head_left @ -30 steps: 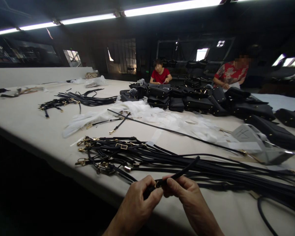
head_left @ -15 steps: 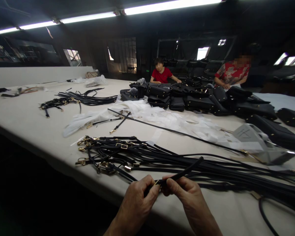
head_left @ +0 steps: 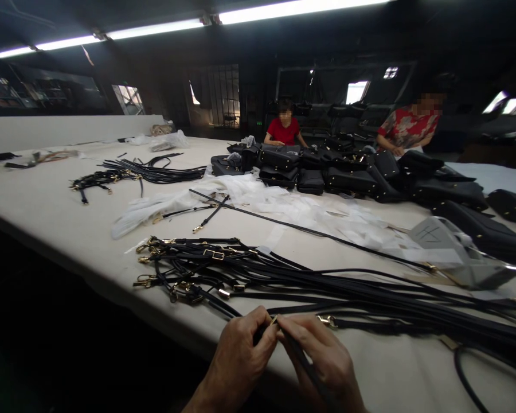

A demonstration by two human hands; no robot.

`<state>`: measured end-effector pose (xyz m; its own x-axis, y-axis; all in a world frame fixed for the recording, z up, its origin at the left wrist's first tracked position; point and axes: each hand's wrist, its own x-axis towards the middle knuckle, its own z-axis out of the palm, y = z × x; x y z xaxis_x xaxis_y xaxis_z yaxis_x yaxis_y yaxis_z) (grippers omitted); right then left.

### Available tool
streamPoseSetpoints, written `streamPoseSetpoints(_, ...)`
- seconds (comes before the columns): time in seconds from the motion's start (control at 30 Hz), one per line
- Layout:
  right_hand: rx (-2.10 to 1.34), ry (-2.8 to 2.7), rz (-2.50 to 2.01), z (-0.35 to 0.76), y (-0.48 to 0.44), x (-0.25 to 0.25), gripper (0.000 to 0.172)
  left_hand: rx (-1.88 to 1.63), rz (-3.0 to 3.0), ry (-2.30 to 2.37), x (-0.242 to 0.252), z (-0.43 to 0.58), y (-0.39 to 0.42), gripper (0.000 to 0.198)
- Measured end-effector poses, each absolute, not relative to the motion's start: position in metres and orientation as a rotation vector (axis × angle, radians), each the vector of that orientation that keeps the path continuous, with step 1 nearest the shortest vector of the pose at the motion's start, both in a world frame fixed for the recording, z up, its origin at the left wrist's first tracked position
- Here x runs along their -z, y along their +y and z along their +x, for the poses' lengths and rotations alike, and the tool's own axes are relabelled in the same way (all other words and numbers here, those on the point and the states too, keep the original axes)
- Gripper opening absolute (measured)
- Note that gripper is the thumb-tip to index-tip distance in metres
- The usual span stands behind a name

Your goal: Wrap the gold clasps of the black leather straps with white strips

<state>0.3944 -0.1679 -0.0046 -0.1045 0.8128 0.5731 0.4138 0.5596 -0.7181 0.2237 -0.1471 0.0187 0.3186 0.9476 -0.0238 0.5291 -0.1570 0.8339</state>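
- Strap of narrow, black, leather-like material (head_left: 304,362) runs from the meeting fingertips down across the right hand (head_left: 333,358).
- Left hand (head_left: 238,350), nearly closed, pinches a small gold-coloured metal piece (head_left: 274,320) between thumb and forefinger.
- Right hand, partly closed, holds the strap just beside that piece.
- Bundle of black straps with gold-coloured clips (head_left: 318,282) lies just beyond both hands.
- Black gold-studded bags (head_left: 352,179) sit piled farther beyond.

A narrow black strap (head_left: 306,365) is held at the near edge of the surface (head_left: 408,367). Its visible length slants nearly straight from beside a thin gold-coloured metal piece (head_left: 274,320) down toward the lower right. The metal is mostly covered, its shape unclear; whether the two are fastened cannot be told.
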Motion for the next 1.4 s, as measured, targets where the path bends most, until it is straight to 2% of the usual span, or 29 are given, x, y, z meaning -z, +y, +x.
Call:
streamPoseSetpoints(0.07, -0.409, -1.793, -0.951, 0.396, -0.168, 0.007, 0.044, -0.685, 1.866, 1.348, -0.011, 0.225, -0.149, 0.028)
streamPoseSetpoints(0.1, -0.426, -1.791, -0.938, 0.397, -0.168, 0.008, 0.043, -0.696, 1.904, 1.368, -0.007, 0.226, -0.15, 0.027)
streamPoseSetpoints(0.23, -0.851, -1.409, -1.11, 0.397, -0.168, 0.011, 0.017, -0.781, 2.016, 1.421, -0.001, 0.232, -0.15, 0.024)
streamPoseSetpoints(0.33, -1.33, -0.83, -1.135, 0.392, -0.168, 0.013, 0.032, -0.78, 1.916, 1.39, -0.005, 0.233, -0.146, 0.026)
streamPoseSetpoints(0.43, -1.597, -0.544, -1.002, 0.387, -0.169, 0.011, 0.038, -0.752, 1.8, 1.309, -0.011, 0.229, -0.143, 0.028)
streamPoseSetpoints(0.87, -1.662, -0.424, -0.951, 0.381, -0.168, -0.006, 0.039, -0.692, 1.715, 1.244, -0.015, 0.22, -0.14, 0.03)
streamPoseSetpoints(1.13, -1.535, -0.697, -1.064, 0.388, -0.168, 0.009, 0.037, -0.698, 1.757, 1.271, -0.023, 0.22, -0.143, 0.028)
streamPoseSetpoints(1.27, -0.972, -1.318, -1.157, 0.392, -0.173, 0.022, 0.018, -0.688, 1.793, 1.301, -0.024, 0.224, -0.144, 0.027)
streamPoseSetpoints(1.3, -0.8, -1.497, -1.106, 0.392, -0.174, 0.023, 0.021, -0.673, 1.803, 1.319, -0.022, 0.224, -0.144, 0.026)
streamPoseSetpoints(1.4, -0.488, -1.85, -0.914, 0.396, -0.173, 0.017, 0.044, -0.643, 1.841, 1.373, -0.015, 0.223, -0.144, 0.023)
